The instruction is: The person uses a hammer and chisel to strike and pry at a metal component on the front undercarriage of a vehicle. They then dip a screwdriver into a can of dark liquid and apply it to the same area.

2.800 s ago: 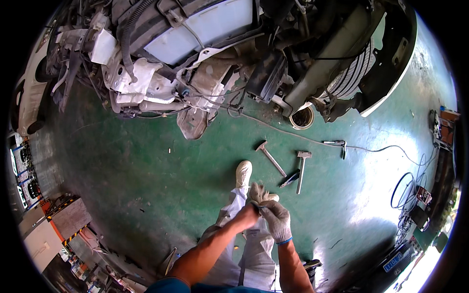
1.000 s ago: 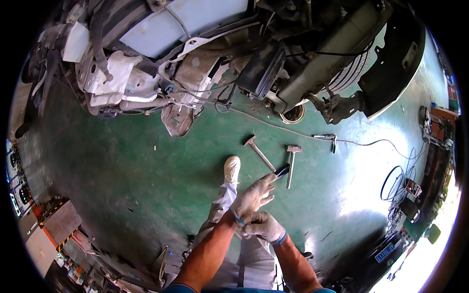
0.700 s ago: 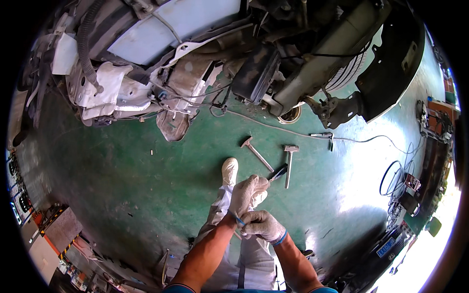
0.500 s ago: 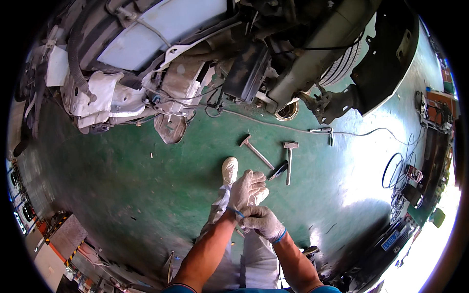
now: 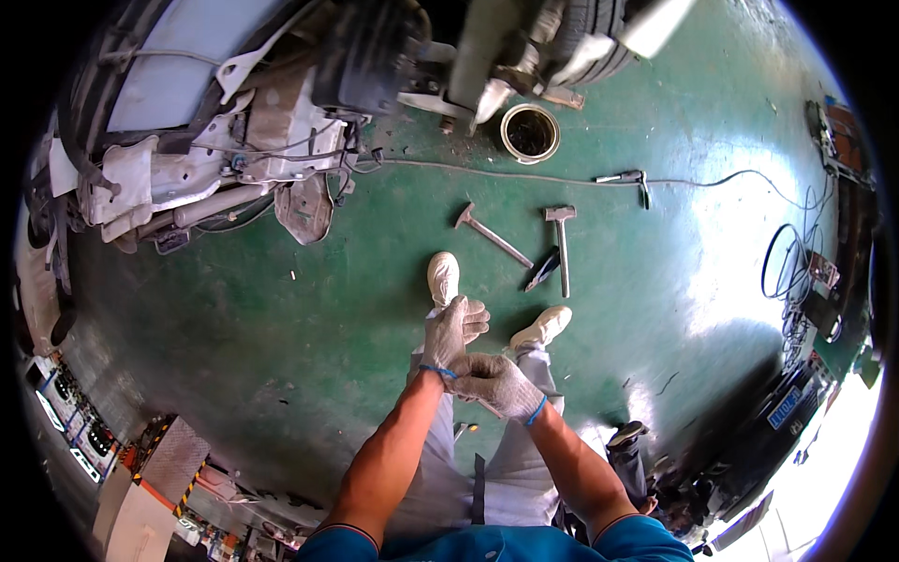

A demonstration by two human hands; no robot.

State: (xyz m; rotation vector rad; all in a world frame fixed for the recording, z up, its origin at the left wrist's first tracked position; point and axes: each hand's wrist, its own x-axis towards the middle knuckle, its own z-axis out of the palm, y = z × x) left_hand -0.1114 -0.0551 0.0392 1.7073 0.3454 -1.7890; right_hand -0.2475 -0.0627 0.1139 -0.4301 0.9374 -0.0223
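Both my hands wear grey-white knitted work gloves with blue cuff edges. My left hand (image 5: 452, 333) is held out in front of my legs, its fingers stretched to the right and nothing in them. At its wrist, the closed fingers of my right hand (image 5: 501, 382) pinch the cuff of the left glove (image 5: 438, 371). On the green floor beyond lie two hammers, one slanted (image 5: 493, 234) and one nearly straight (image 5: 562, 248). A dark pair of pliers (image 5: 542, 269) lies between their handles.
A partly dismantled vehicle front (image 5: 215, 159) fills the far left. An open round can (image 5: 530, 133) sits near its tyre (image 5: 588, 42). A grey cable (image 5: 506, 172) crosses the floor past a handled tool (image 5: 629, 178). Coiled cables (image 5: 791, 267) lie at the right.
My view has shifted, so the vehicle and hammers appear higher. The vehicle is also further left, and the can shows fully. My right foot has stepped out to the right. My right hand still grips the cuff.
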